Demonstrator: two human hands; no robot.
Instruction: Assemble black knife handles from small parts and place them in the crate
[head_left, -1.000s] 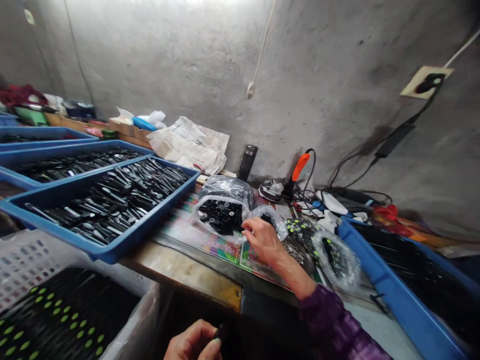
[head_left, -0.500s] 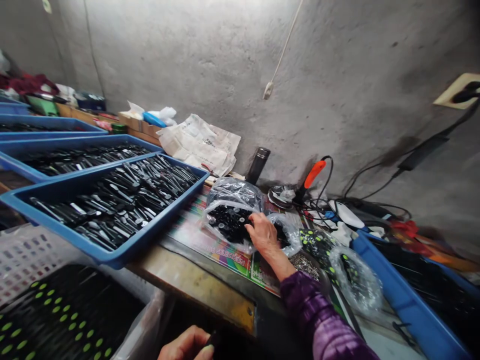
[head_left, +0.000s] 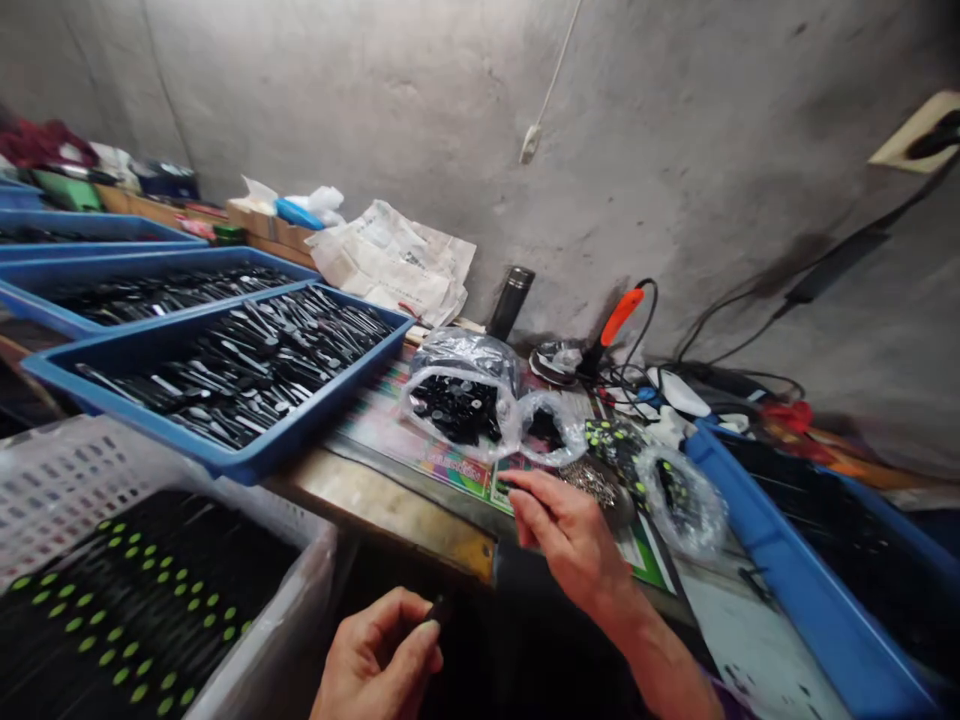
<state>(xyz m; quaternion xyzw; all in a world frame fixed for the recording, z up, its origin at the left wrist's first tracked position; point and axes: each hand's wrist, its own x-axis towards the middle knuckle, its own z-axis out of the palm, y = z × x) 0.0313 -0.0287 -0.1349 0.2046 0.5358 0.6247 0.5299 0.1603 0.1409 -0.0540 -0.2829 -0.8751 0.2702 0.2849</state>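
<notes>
My left hand (head_left: 379,660) is closed at the bottom middle, below the table edge, with a small black part (head_left: 437,610) pinched between thumb and fingers. Over the front of the table, my right hand (head_left: 574,540) has its fingertips pressed together on a small dark piece (head_left: 505,486), mostly hidden by the fingers. Just beyond it stands an open clear plastic bag (head_left: 504,445) of small black parts (head_left: 457,408). A smaller bag (head_left: 577,440) with black pieces is beside that, and a dish of small metal parts (head_left: 592,482) lies near my right wrist.
Blue trays (head_left: 225,465) of black, slim parts fill the left side. Below them is a white crate (head_left: 262,620) of black pieces with green ends. An orange-handled tool (head_left: 621,318), a black cylinder (head_left: 511,302) and cables stand by the wall. Another blue tray (head_left: 795,570) is at right.
My right hand has left the bag of black parts and come back toward me with a small dark piece. My left hand has risen further into view, still pinching its black part.
</notes>
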